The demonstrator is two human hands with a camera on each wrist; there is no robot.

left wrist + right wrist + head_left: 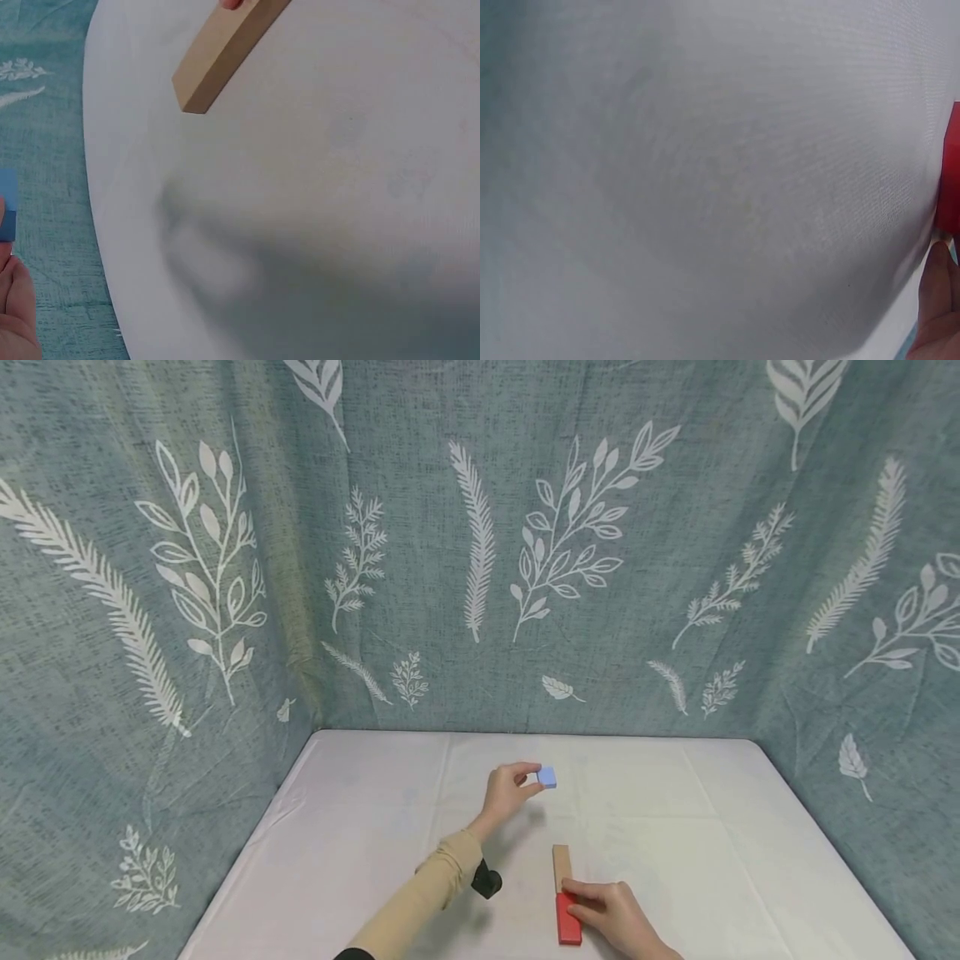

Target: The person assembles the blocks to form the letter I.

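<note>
My left hand (510,792) pinches a small light-blue block (547,777) between thumb and fingertips, over the far middle of the table. The same blue block (7,217) shows at the left edge of the left wrist view. Nearer me, a plain wooden block (562,867) and a red block (568,922) lie end to end in a line. My right hand (618,917) holds the red block from its right side, one finger reaching to where the two blocks meet. Only part of the red block (950,172) appears in the right wrist view.
A white cloth (675,827) covers the table. Teal curtains (480,677) with white leaf prints hang behind and at both sides. A black wrist camera (487,882) juts out beside my left sleeve (431,893).
</note>
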